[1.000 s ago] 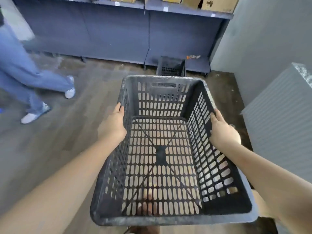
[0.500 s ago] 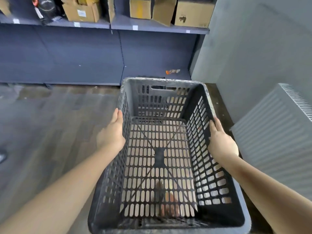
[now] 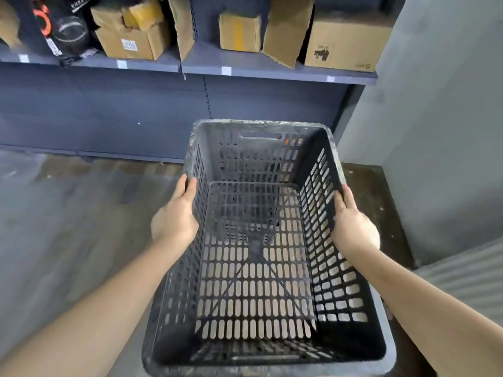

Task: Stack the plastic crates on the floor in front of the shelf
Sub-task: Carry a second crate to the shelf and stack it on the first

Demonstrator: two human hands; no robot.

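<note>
I carry a dark grey slotted plastic crate (image 3: 255,281) in the air, open side up, its far end pointing at the shelf (image 3: 272,69). My left hand (image 3: 174,219) grips the crate's left wall just under the rim. My right hand (image 3: 353,227) grips the right wall the same way. Fingertips on both sides are hidden behind the walls. Through the crate's slotted floor a darker crate-like shape (image 3: 245,210) shows on the ground below, near the shelf's base.
Cardboard boxes (image 3: 239,32) stand on the shelf board above. A grey wall (image 3: 435,131) closes the right side, with a ribbed white panel (image 3: 462,278) low at the right. Wood-look floor (image 3: 68,227) stretches to the left.
I have moved closer to the shelf with the crate, and the view has tilted up. The person walking at the left is gone from view. My grip is unchanged.
</note>
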